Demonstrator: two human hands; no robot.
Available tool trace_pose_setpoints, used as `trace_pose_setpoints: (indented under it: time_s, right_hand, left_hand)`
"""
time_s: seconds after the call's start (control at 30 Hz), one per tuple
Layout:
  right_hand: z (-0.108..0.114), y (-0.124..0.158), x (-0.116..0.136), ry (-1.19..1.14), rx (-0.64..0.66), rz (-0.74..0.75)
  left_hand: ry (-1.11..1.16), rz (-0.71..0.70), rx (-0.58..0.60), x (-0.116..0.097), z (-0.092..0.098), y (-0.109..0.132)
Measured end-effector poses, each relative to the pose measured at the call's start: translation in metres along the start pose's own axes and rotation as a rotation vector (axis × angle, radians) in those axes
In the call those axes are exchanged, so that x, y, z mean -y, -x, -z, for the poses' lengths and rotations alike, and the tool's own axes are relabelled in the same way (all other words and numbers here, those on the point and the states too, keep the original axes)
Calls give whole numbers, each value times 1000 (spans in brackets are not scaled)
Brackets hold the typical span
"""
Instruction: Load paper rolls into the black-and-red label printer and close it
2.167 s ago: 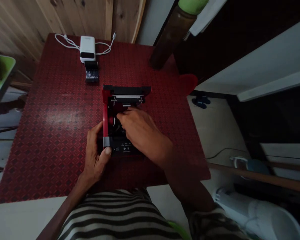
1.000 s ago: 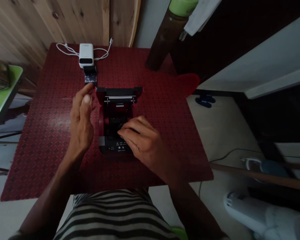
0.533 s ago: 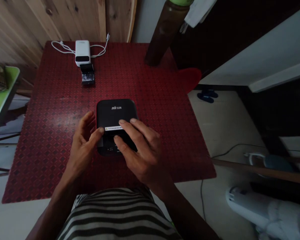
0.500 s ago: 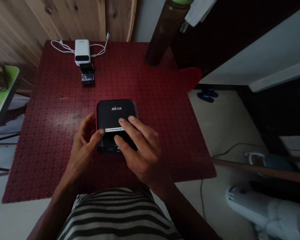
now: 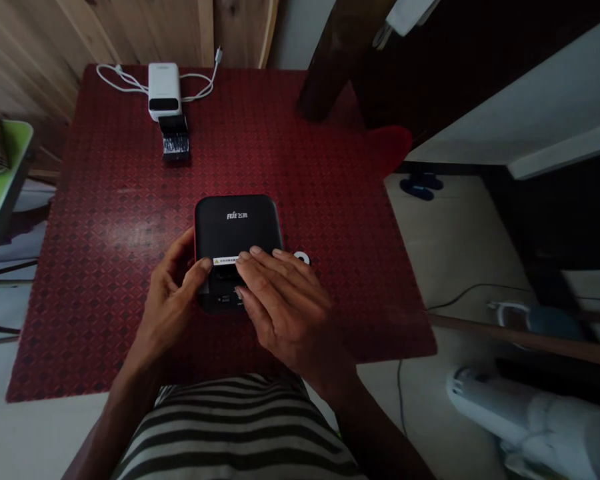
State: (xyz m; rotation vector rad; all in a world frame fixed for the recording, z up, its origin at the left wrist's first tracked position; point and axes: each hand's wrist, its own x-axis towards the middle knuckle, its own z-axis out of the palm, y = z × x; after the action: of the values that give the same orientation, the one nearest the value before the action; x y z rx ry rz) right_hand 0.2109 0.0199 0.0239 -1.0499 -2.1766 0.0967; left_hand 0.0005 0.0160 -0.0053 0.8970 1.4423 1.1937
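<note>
The only view is worn on the head, looking forward and down over a black-and-white striped shirt (image 5: 235,427). A dark red patterned tabletop (image 5: 115,220) is seen close, with the left hand (image 5: 170,300) and right hand (image 5: 290,307) near six o'clock, a white box-shaped power bank (image 5: 164,91) at twelve, and the dim floor (image 5: 460,247) at three, apparently tiled.

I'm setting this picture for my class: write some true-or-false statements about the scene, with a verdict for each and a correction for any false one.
1. The left hand and right hand both touch the black receipt printer. True.
2. The printer's lid stands open. False: it is shut.
3. The printer stands on a green tabletop. False: the tabletop is red and patterned.
4. A white power bank lies towards the table's far edge, with a white cable beside it. True.
</note>
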Motion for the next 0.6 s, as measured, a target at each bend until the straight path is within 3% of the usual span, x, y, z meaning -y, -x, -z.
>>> trace_pose_setpoints:
  time_s: [0.23,0.4,0.6]
  right_hand:
    - [-8,14,0,-53,-69,-16]
    - [-6,45,5,-132,-187,-196]
    - [-16,77,6,-149,-130,-400]
  left_hand:
    - [8,-41,-42,6,-3,4]
    - [-19,-37,-40,16,8,15]
    - [3,-4,-13,9,12,22]
